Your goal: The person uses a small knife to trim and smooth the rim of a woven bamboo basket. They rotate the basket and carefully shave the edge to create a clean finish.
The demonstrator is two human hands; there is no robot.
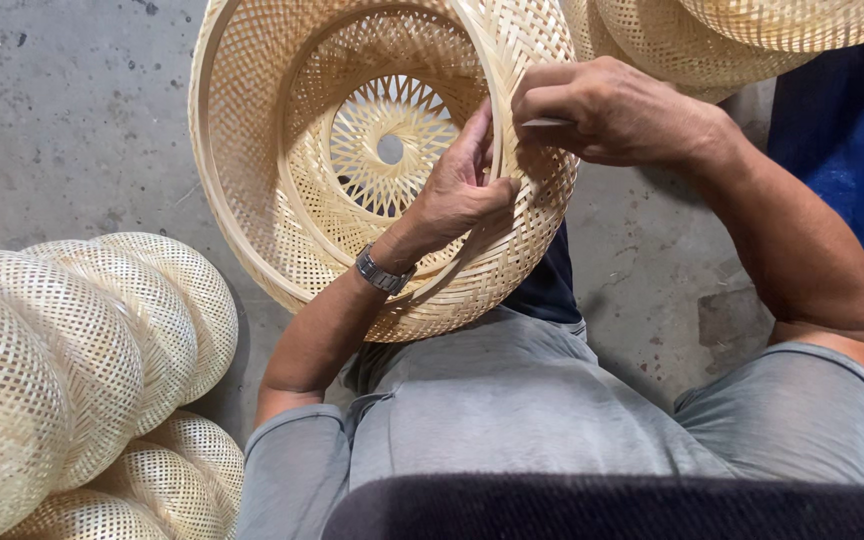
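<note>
Together we are gripping the woven bamboo basket — left hand pinching its rim, right hand pinching a thin strip.

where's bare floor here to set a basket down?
Bare concrete floor upper left, between the held woven basket and the stacked baskets. A smaller patch right of the knee, before the blue mat. Crowded: lower left, and the top right stack. Both hands, left hand and right hand, are at the basket's rim.

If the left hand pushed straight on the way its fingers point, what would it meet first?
The left hand reaches up into the woven basket, its fingers already at the rim strip. Going on, it would probably meet that strip and the right hand pinching it, though depth is unclear.
</note>
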